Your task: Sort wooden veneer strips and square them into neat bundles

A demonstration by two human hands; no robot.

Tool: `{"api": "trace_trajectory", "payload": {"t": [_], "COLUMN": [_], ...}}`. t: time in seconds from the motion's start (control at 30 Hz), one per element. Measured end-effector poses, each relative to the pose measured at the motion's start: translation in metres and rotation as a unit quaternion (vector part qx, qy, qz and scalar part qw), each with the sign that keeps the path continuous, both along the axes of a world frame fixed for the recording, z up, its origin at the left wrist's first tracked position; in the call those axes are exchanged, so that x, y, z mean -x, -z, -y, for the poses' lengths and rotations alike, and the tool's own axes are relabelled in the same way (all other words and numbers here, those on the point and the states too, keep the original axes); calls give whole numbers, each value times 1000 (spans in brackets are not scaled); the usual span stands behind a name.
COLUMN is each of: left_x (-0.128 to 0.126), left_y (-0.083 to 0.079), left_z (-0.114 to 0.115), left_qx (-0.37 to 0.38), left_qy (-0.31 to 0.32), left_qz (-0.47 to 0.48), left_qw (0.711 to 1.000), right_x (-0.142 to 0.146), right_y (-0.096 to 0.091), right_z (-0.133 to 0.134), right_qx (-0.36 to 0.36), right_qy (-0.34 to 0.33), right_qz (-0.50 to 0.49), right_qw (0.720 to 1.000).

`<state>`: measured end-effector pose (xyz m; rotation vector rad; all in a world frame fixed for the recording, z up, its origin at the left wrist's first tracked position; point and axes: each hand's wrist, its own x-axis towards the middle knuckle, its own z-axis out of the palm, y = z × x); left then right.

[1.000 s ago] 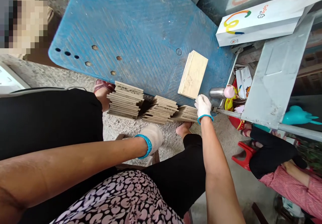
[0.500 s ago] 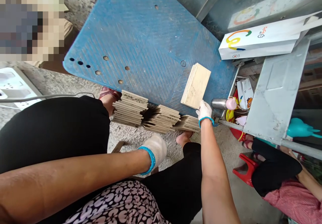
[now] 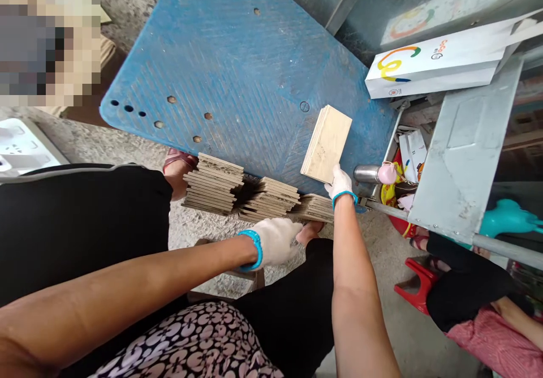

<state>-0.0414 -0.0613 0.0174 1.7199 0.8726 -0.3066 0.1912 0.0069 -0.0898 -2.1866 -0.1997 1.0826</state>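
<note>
The small stack of wood pieces lies on the blue board, near its right edge. In the head view, the right hand (in a white glove with a blue cuff) reaches out to the near corner of this stack and touches it with its fingertips. The fingers look bent around the corner, but I cannot tell how tight the grip is.

The left hand, in the same kind of glove, hangs lower, near the knee. It holds nothing, and its fingers are loosely curled. It is well apart from the small stack.

Between the two hands, three piles of flat wood pieces sit on the ground at the front edge of the blue board. A shiny metal bottle with a pink cap lies just to the right of the right hand. A white box rests farther up on the right.
</note>
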Motion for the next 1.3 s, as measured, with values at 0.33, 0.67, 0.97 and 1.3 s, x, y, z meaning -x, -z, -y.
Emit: {"api": "trace_trajectory", "payload": {"t": [0.33,0.67,0.97,1.3], "left_x": [-68,-74,-75,-90], "left_y": [59,64,64,70], "left_z": [-91,-98,-89,-124], "left_qx": [16,44,54,263], "left_qy": [-203,-186,-242,-427], "left_qz": [-67,-73,-17,105], "left_qw": [977,979,969,859], "right_x": [8,8,-4,-17], "right_y": [-4,3,-5,-32], "right_z": [7,2,2,-4], "right_qx": [-15,-46,-69,-141], "right_qy": [-20,8,57,74], "right_qz": [1,-6,0,-101], "right_qw": [1000,999,996,982]}}
